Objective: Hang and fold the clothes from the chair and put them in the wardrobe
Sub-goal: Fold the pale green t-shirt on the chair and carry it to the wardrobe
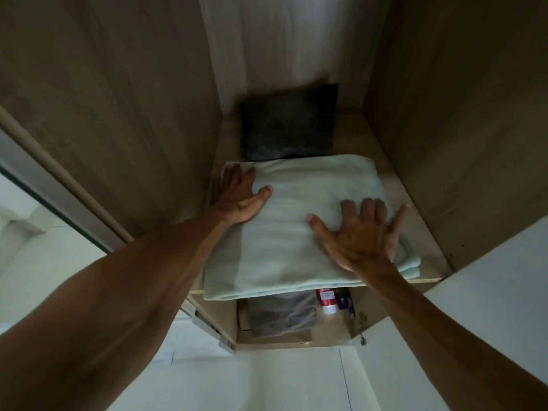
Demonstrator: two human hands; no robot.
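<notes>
A folded pale-green fleece blanket lies flat on a wooden shelf inside the wardrobe, and its front edge overhangs the shelf lip at 6 o'clock. The left hand rests at the blanket's 10 o'clock corner, squeezed between the cloth and the wardrobe's left wall. Its fingers are straight and close together, and the thumb is spread out onto the top. The right hand lies palm-down on the blanket towards 3 o'clock, with its fingers straight and fanned apart and the little finger reaching out past the right edge. A dark grey cushion sits touching the blanket at 12 o'clock and fills the back of the shelf. On the lower level, at 6 o'clock, are a grey folded cloth, a red-and-white bottle and a small dark purple item, all partly hidden by the overhang.
</notes>
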